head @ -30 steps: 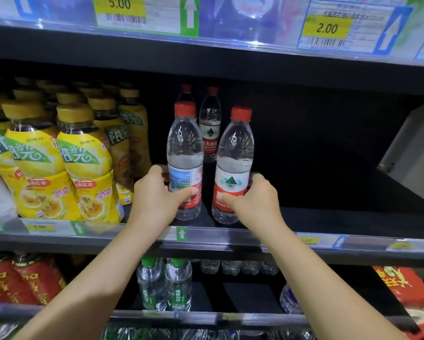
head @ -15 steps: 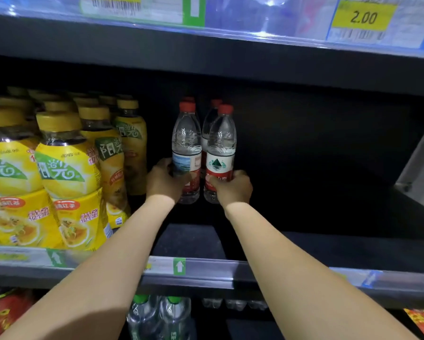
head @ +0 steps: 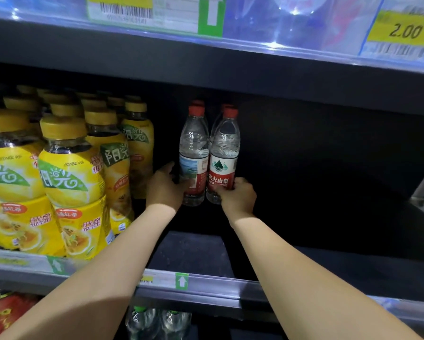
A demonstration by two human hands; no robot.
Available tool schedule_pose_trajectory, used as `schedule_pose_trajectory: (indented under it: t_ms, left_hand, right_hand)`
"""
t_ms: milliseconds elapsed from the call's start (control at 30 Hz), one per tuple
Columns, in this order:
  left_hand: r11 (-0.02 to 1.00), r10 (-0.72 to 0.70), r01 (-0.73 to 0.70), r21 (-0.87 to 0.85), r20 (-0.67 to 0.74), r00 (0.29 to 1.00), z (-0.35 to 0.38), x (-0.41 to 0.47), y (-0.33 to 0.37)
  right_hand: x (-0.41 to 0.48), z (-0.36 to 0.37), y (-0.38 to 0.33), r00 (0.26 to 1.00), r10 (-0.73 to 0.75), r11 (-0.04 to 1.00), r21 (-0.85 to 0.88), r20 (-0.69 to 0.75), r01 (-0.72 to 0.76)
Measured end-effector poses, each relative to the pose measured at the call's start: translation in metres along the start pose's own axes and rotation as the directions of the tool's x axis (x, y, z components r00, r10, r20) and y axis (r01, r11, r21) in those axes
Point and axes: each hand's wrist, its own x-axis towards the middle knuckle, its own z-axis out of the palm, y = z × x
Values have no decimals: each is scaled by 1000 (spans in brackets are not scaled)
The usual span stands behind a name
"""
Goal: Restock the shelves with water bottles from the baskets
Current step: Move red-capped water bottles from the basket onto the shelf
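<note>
Two clear water bottles with red caps stand side by side deep on the dark middle shelf [head: 196,251]. My left hand [head: 164,187] grips the lower part of the left bottle [head: 193,153], thumb on its label. My right hand [head: 238,196] grips the base of the right bottle [head: 224,153], which has a red and white label with a green mountain mark. The red caps of two more bottles [head: 198,103] show directly behind them. The baskets are out of view.
Rows of yellow tea bottles [head: 68,182] fill the shelf to the left of my left hand. To the right the shelf is dark and bare. A price rail [head: 181,282] runs along the front edge. Green-capped bottles [head: 142,322] stand on the shelf below.
Both hands have pushed the two bottles from the front edge toward the back of the shelf and closer together, up against the two bottles behind.
</note>
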Motion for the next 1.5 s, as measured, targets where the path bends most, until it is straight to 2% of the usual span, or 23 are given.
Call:
schedule_pose_trajectory:
  t_ms: [133,267,467,567,667,767,867,933,1033,1167,1233,1367,1500]
  left_hand:
    - [991,39,-41,-131,-18,999,13,13,-15]
    - [992,46,-47,-113,-6,999,24,24,-27]
    - [995,26,-23,93,-30,999,21,18,-12]
    - [971,33,-43,236,49,998,-1,-15,16]
    - [913,65,-91,398,77,995,-35,-67,42]
    - [843,193,-251,475,169,967,-70,-126,58]
    - [807,143,-298,510,320,936,-88,-173,53]
    - [763,155,-350,544,372,915,-94,-206,42]
    - [673,271,-454,584,376,886,-100,-260,17]
    - [614,266,-523,591,469,842,-100,-332,-24]
    - [608,219,-536,585,525,822,-96,-366,-48]
    - [620,51,-512,595,620,783,-83,-424,-106]
    - [620,-160,-470,628,688,708,-64,-475,-167]
  right_hand:
    - [5,3,0,1000,-22,999,-23,11,22]
    - [11,7,1,999,-33,998,-44,36,35]
    - [2,-3,-11,995,44,997,-64,91,-38]
    - [-23,-31,-31,987,56,993,-108,150,-40]
    - [-63,-69,-55,972,-17,967,-243,233,75]
    - [-118,-102,-61,940,-150,897,-357,305,260]
    - [-175,-126,-55,892,-231,792,-457,389,405]
    - [-207,-141,-44,872,-252,742,-495,419,453]
    - [-253,-159,-19,873,-253,676,-569,417,468]
    - [-313,-174,31,875,-189,568,-677,445,468]
    - [-343,-181,66,864,-137,511,-713,484,480]
    - [-400,-192,143,844,51,455,-765,534,456]
    - [-444,-203,222,796,247,480,-783,553,395]
